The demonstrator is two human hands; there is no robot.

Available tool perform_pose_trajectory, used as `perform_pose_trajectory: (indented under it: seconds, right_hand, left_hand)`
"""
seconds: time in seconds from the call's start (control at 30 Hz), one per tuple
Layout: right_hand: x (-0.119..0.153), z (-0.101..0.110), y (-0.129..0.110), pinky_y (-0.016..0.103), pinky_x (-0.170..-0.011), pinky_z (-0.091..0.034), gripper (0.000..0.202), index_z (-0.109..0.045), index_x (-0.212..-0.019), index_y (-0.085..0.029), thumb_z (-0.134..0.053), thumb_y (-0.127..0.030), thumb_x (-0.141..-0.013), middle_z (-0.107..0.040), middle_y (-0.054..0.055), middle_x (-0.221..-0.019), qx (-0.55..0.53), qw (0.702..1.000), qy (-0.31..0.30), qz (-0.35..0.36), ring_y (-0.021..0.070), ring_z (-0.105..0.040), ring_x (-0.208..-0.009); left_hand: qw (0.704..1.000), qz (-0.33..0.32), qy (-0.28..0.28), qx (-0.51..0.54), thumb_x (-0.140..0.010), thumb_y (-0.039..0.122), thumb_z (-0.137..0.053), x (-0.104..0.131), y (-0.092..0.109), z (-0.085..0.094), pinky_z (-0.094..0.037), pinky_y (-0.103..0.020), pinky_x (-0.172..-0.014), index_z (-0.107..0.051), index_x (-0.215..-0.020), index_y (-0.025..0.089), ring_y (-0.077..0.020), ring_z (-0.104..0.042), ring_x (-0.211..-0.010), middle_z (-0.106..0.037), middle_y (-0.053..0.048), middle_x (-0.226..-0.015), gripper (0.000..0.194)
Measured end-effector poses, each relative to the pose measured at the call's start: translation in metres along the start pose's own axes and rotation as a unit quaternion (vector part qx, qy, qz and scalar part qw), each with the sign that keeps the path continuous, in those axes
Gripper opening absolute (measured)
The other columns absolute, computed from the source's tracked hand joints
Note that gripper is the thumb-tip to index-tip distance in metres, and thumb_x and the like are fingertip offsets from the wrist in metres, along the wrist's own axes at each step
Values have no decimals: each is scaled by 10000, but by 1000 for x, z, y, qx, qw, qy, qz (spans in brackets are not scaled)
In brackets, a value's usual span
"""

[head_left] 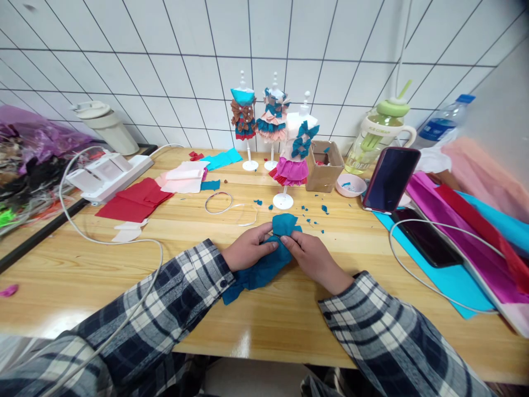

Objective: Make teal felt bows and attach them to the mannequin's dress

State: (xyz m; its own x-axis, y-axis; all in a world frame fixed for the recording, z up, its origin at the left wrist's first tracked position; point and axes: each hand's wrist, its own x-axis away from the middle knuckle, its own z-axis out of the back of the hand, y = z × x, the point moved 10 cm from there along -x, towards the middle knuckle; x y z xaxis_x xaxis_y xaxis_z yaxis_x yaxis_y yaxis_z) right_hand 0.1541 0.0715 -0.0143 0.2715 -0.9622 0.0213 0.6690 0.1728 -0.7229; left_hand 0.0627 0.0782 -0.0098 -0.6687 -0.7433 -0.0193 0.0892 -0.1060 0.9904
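Observation:
A teal piece of crepe paper (pixel 264 270) lies bunched under my hands near the middle of the table, its top part raised between them. My left hand (pixel 250 246) pinches it from the left, thumb on top. From the right, my right hand (pixel 309 253) grips the same piece between thumb and fingers. Just beyond stands a small white dress form (pixel 303 124) in a magenta ruffled skirt with teal bows. Behind it are a form with brown bows (pixel 243 113) and another with peach and teal ruffles (pixel 271 116).
Teal scraps (pixel 324 209) lie around the stand. Red paper (pixel 136 198), pink paper (pixel 182 177) and a power strip (pixel 118 176) sit to the left. A cardboard box (pixel 326 173), pink bowl (pixel 350 186), propped phone (pixel 390 179) and flat phone (pixel 427 237) are right. A white cable (pixel 159 259) crosses my left sleeve.

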Motion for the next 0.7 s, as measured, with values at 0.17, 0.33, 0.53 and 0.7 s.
perform_pose_trajectory:
  seconds: [0.17, 0.33, 0.53, 0.7]
  right_hand:
    - [0, 4, 8, 260, -615, -355, 411, -571, -771, -190, -353, -507, -916, -607, 13, -715, -60, 997, 24, -31, 158, -537, -684]
    - [-1, 6, 5, 250, -596, -357, 416, -598, -786, -181, -419, -546, -872, -559, -12, -654, -129, 991, 4, -18, 139, -502, -637]
    - [4, 31, 4, 232, -524, -306, 321, -527, -693, -184, -535, -484, -809, -429, -47, -567, -125, 987, 99, -19, 109, -400, -546]
    - [6, 37, 6, 235, -519, -323, 209, -598, -914, -208, -569, -367, -782, -531, -44, -603, -84, 986, 138, -29, 123, -446, -527]
  left_hand:
    - [1000, -14, 11, -10, -856, 309, -562, -1, 2, 2, -444, -364, -946, -454, -1333, 183, -229, -592, -1049, -609, -71, -1221, 505]
    - [996, -11, 80, -31, -836, 303, -578, -2, -1, 19, -412, -380, -997, -427, -1354, 184, -253, -528, -1169, -563, -75, -1300, 552]
    - [992, 1, 48, -118, -839, 286, -559, 1, 6, 16, -393, -355, -998, -608, -1165, 183, -231, -559, -1118, -638, -57, -1190, 345]
    - [993, -3, 26, -116, -841, 299, -557, 1, 15, 10, -416, -345, -958, -653, -1088, 181, -220, -588, -1065, -666, -60, -1137, 290]
